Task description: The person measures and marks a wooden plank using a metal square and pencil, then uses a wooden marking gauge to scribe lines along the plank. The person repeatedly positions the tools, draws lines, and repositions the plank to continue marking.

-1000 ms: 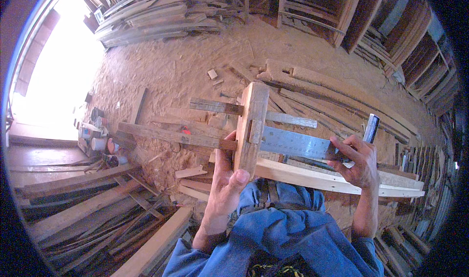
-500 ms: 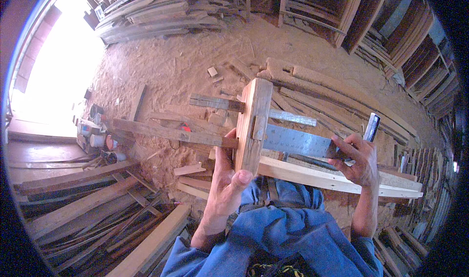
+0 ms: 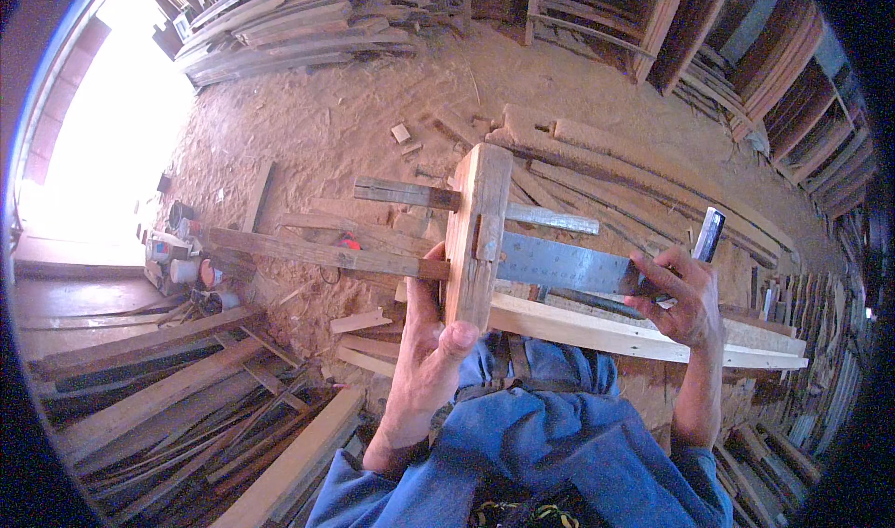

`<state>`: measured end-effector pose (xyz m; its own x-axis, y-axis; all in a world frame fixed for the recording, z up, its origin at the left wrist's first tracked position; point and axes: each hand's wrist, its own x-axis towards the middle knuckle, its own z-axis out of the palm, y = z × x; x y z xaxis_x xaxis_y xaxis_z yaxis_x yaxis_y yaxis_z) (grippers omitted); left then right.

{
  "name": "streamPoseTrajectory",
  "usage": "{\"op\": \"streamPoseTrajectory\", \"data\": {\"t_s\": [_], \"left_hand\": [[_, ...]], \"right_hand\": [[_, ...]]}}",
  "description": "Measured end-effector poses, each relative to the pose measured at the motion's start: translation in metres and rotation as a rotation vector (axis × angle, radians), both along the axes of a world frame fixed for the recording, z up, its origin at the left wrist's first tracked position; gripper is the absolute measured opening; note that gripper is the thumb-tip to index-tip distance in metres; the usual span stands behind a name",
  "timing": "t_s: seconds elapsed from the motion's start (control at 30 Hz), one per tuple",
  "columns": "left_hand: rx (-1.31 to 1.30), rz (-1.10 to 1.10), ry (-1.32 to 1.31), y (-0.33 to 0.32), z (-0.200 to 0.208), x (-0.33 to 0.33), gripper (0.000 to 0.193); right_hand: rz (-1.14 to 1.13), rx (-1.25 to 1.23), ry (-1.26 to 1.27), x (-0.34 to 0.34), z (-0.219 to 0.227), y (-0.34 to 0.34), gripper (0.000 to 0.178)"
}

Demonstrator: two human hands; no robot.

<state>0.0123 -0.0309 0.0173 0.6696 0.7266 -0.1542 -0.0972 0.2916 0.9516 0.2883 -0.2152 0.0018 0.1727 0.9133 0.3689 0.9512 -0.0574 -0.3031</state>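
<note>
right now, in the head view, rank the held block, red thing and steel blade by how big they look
1. Held block
2. Steel blade, judged by what shows; the right hand hides one end
3. Red thing, easily smallest

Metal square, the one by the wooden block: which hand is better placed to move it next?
Probably the right hand: it grips the metal square at one end, while the left hand is busy holding the wooden block.
</note>
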Motion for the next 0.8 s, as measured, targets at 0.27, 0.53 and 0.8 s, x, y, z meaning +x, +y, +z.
{"op": "streamPoseTrajectory", "data": {"t_s": [0.27, 0.53, 0.8], "left_hand": [[0.049, 0.03, 0.015, 0.0, -0.009, 0.001, 0.115], [0.117, 0.089, 0.065, 0.0, -0.011, 0.006, 0.118], [0.165, 0.064, 0.101, 0.003, -0.008, 0.013, 0.113]], "right_hand": [[-0.009, -0.01, -0.014, 0.004, -0.003, -0.001, 0.06], [-0.008, 0.003, 0.003, 0.007, -0.004, 0.0, 0.059], [-0.007, 0.002, 0.016, 0.013, -0.008, -0.001, 0.059]]}}
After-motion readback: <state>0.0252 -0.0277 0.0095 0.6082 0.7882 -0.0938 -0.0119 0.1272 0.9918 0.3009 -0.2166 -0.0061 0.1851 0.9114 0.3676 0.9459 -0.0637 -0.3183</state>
